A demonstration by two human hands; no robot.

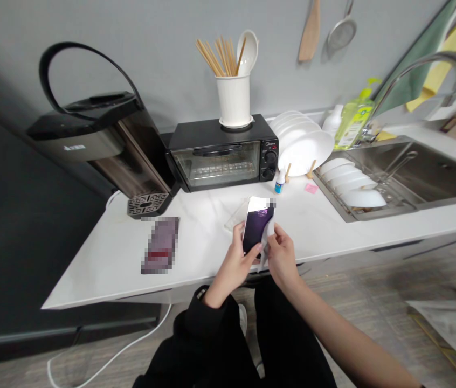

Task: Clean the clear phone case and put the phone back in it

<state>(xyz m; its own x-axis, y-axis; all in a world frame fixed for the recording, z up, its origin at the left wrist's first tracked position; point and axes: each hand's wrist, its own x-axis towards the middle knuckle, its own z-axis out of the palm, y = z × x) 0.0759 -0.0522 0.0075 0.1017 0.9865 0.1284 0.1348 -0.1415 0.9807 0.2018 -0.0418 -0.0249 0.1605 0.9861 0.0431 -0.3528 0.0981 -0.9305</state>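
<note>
My left hand [235, 262] grips a smartphone [254, 229] by its left side and lower edge, the thumb lying over its bottom corner. The phone's screen is lit, dark purple with a clock on it. At the phone's right edge, my right hand [281, 256] pinches a thin pale cloth or tissue [266, 250] against the phone. A clear, flat transparent piece [236, 216], perhaps a phone case, lies on the white counter [204, 229] just behind the phone. A small white and blue bottle [280, 181] stands farther back.
A pixelated dark flat object [161, 245] lies at left, near a black drink dispenser [131, 145]. Behind is a toaster oven [220, 153] bearing a white chopstick holder [234, 99]. White plates [306, 148], a pink note [311, 188] and a sink [434, 175] with bowls are to the right.
</note>
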